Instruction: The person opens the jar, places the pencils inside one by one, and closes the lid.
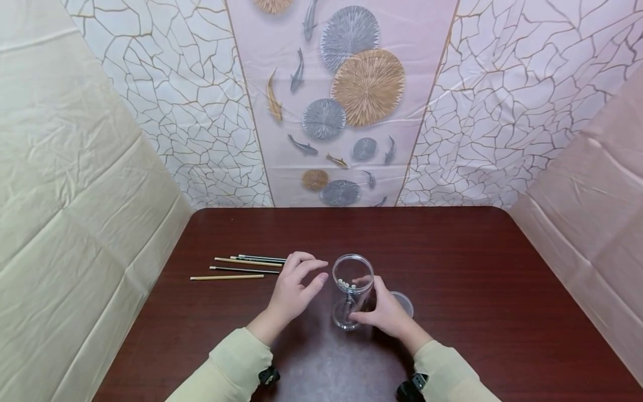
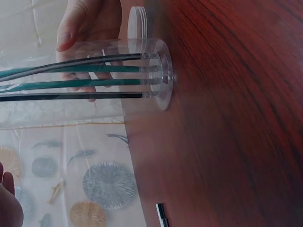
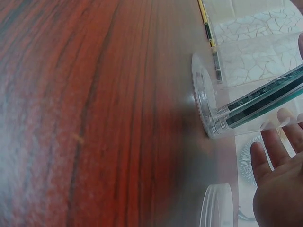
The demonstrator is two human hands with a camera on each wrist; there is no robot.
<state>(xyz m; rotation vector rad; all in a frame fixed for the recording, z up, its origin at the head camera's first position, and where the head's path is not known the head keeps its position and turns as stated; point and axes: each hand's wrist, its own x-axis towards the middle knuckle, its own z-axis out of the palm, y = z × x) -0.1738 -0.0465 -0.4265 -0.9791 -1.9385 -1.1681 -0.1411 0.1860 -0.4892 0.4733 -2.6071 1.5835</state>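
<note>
A clear plastic jar (image 1: pixel 346 320) stands upright on the table. My right hand (image 1: pixel 389 315) grips its right side, thumb in front and fingers behind. Several dark and green pencils (image 2: pixel 106 83) stand inside it, leaning a little; their pale ends show below the rim in the head view. Just left of the jar is my left hand (image 1: pixel 296 285), raised with its fingers loosely bent, holding nothing and apart from the jar. Only part of that left hand (image 2: pixel 8 203) enters the left wrist view.
Several loose pencils (image 1: pixel 226 277), some natural wood and some dark, lie on the table to the left, partly behind my left hand. A round translucent lid (image 1: pixel 403 304) lies right of the jar, partly covered by my right hand. A patterned cloth (image 1: pixel 341 111) hangs behind the table.
</note>
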